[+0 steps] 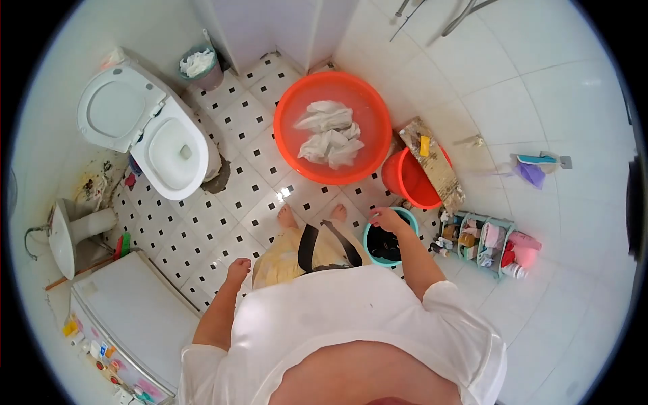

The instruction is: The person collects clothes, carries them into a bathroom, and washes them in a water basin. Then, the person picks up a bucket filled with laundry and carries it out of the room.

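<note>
- My right hand (386, 220) hangs over the far-left rim of the teal basin (367, 247), the arm reaching forward and down from my shoulder. Its fingers bend loosely to the left; I can't tell whether they grip anything or touch the rim.
- My left hand (239, 269) hangs low beside my yellow shorts (278, 261), elbow slightly bent, fingers curled in. I can't tell whether it holds anything.
- The teal basin stands near the right edge of the tiled floor (246, 185), just right of my 2 bare feet (287, 217). It is round, with a pale rim.
- Inside lies a dark pile (383, 246), nearly black; its folds are too dark to make out.
- Towards the floor's far-right corner sits a wide orange tub (279, 131) of cloudy water, with 2 heaps of white cloth (326, 117) bunched in it.
- Between tub and basin, an orange bucket (403, 183) stands under a slanting, worn board (433, 164).
</note>
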